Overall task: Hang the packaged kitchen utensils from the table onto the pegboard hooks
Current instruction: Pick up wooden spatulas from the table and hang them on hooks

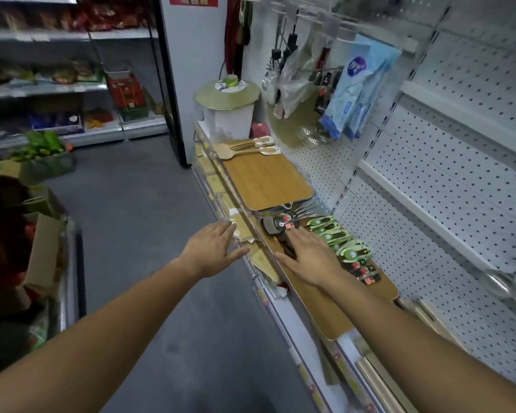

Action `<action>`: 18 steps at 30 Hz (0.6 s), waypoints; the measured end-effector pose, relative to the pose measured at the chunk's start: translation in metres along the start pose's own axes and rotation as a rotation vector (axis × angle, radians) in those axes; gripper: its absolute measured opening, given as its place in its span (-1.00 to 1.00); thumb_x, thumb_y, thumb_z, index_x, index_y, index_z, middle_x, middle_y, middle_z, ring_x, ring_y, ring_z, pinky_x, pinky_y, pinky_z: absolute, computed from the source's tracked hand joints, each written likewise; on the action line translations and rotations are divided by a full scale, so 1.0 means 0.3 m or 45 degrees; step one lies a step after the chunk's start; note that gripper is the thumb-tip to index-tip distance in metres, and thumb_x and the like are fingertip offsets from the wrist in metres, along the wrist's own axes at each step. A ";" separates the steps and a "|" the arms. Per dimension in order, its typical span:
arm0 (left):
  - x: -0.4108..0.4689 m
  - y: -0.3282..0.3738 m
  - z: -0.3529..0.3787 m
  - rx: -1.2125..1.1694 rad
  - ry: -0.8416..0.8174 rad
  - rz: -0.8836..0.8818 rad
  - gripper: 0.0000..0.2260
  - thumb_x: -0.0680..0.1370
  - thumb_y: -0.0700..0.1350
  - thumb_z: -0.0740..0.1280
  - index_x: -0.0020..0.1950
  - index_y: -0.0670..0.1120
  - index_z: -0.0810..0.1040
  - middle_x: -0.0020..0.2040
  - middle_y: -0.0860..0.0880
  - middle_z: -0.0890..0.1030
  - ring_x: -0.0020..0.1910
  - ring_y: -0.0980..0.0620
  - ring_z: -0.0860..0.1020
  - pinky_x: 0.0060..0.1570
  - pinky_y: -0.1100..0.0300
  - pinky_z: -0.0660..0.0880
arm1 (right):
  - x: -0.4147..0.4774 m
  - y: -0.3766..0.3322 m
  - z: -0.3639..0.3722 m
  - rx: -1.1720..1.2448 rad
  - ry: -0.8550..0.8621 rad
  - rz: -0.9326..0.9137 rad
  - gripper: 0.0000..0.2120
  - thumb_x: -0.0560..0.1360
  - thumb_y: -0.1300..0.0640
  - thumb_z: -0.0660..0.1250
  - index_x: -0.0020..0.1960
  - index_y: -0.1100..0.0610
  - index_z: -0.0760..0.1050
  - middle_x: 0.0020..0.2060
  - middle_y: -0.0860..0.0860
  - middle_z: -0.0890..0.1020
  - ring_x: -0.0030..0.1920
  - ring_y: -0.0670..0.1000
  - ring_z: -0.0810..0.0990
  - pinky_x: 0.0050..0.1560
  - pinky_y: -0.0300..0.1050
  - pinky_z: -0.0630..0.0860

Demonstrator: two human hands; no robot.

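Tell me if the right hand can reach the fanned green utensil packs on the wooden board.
Probably yes: the right hand lies flat right beside the fanned green utensil packs, with nothing lying over them.

Dark packaged utensil (276,226): near end hidden under the right hand (306,254).
Grocery shelves (57,70): blurred, goods unreadable.
Ladle (499,283): handle cut off at the right edge.
Package labels (367,271): print too small to read.
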State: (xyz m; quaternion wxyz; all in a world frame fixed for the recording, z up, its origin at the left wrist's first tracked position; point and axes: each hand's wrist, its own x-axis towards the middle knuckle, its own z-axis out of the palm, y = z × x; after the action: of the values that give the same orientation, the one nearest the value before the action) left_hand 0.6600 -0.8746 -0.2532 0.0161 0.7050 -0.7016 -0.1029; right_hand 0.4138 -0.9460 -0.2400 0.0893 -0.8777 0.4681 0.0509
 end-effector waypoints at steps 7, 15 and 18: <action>0.348 -0.188 -0.010 0.025 -0.031 0.016 -0.27 0.57 0.38 -0.04 0.60 -0.05 0.09 0.59 -0.03 0.16 0.57 0.00 0.11 0.52 0.09 0.05 | 0.399 0.046 0.020 0.058 0.000 0.010 -0.21 0.57 -0.40 -0.01 0.62 0.08 0.07 0.60 0.05 0.17 0.60 0.07 0.11 0.57 0.03 0.02; 0.711 -0.401 -0.104 0.015 -0.130 -0.091 -0.24 0.54 0.40 -0.08 0.60 -0.05 0.09 0.59 -0.02 0.16 0.56 0.00 0.12 0.52 0.08 0.08 | 0.864 0.089 0.020 0.166 -0.043 0.028 -0.21 0.57 -0.43 -0.07 0.63 0.04 0.02 0.60 0.02 0.16 0.59 0.05 0.12 0.59 0.06 0.06; 0.818 -0.485 -0.140 -0.019 -0.157 -0.115 -0.14 0.45 0.46 -0.18 0.60 -0.05 0.08 0.60 -0.01 0.14 0.57 0.01 0.10 0.52 0.09 0.05 | 1.010 0.078 -0.019 0.188 -0.060 0.005 -0.21 0.57 -0.42 -0.05 0.63 0.03 0.00 0.60 0.02 0.16 0.60 0.05 0.11 0.59 0.05 0.01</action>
State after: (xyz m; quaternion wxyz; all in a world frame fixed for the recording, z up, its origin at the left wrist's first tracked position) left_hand 0.8092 -1.1211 -0.2665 -0.0266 0.7281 -0.6678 -0.1522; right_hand 0.5631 -1.2063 -0.2892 0.1648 -0.8663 0.4701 0.0370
